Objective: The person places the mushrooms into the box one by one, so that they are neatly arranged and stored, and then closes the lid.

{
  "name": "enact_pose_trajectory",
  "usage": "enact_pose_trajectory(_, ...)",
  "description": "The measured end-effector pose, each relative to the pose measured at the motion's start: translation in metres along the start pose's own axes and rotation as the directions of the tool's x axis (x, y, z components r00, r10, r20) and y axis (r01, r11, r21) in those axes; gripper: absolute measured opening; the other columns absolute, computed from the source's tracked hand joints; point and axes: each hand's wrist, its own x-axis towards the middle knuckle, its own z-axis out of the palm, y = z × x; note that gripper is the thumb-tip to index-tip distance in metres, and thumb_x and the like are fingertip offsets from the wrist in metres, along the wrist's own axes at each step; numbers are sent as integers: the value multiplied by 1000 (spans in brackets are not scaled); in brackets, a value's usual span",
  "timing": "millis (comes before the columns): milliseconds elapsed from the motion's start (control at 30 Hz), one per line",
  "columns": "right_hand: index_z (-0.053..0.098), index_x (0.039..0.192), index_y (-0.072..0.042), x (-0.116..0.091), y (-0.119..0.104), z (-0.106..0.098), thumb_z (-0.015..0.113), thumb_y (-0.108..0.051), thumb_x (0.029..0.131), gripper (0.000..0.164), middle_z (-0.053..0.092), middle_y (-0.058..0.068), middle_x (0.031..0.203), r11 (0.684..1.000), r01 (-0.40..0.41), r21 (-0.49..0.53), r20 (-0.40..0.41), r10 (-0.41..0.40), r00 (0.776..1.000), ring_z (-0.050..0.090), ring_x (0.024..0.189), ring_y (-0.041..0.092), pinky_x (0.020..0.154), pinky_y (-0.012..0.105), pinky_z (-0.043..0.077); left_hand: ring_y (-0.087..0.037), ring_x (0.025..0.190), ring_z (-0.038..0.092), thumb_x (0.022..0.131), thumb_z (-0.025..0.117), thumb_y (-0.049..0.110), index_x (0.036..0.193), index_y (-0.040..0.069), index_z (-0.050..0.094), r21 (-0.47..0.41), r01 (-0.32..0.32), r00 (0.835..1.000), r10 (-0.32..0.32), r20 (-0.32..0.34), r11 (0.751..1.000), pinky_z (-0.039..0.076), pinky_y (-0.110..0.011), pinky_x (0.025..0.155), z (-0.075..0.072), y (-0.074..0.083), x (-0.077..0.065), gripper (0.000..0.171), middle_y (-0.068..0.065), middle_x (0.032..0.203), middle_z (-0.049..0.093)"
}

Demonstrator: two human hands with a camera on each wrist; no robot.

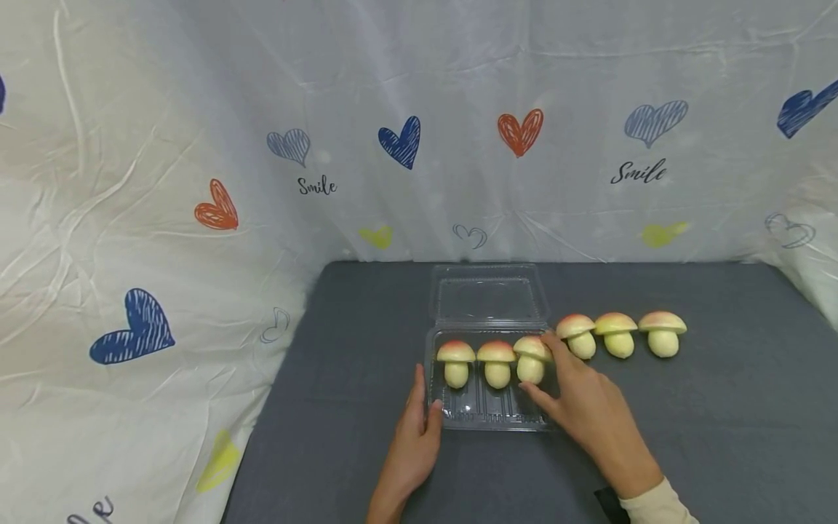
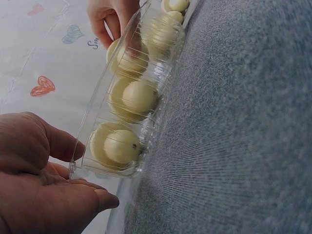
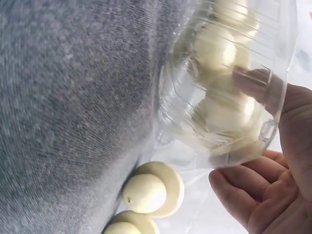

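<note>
A clear plastic clamshell container [image 1: 494, 421] lies with its lid [image 1: 487, 295] folded back. Three pale mushrooms with reddish-tinted caps stand in a row inside: a left mushroom [image 1: 456, 364], a middle mushroom [image 1: 497, 365] and a right mushroom [image 1: 531, 364]. My right hand [image 1: 592, 407] pinches the right one, thumb at the stem and index finger at the cap; its other fingers [image 3: 239, 190] are outside the container wall. My left hand [image 1: 414, 444] grips the container's left edge, thumb over the rim and fingers along the outer side.
Three more mushrooms stand in a row on the grey tabletop [image 1: 733, 407], right of the container: a near one [image 1: 579, 338], a middle one [image 1: 617, 336] and a far-right one [image 1: 663, 336]. A white curtain [image 1: 458, 44] printed with hearts hangs behind and left.
</note>
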Motion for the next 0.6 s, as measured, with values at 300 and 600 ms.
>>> enact_pose_trajectory(300,52,148,-12,1,-1,4,96,-33,80,83,75,19,108,999,35,-34,0,-35,999,51,47,19,40,42,42,-35,162,6,113,48,10,171,9,9,1,-7,1000,7,-6,1000,10,-59,128,0,-1,1,69,-16,176,9)
enact_pose_trajectory(600,51,148,-6,1,-3,7,97,-33,78,88,74,23,106,997,17,-70,46,-13,999,61,58,26,39,39,42,-38,161,7,113,48,12,171,9,10,5,-10,1000,10,2,1000,10,-63,127,0,-1,-2,69,-18,176,10)
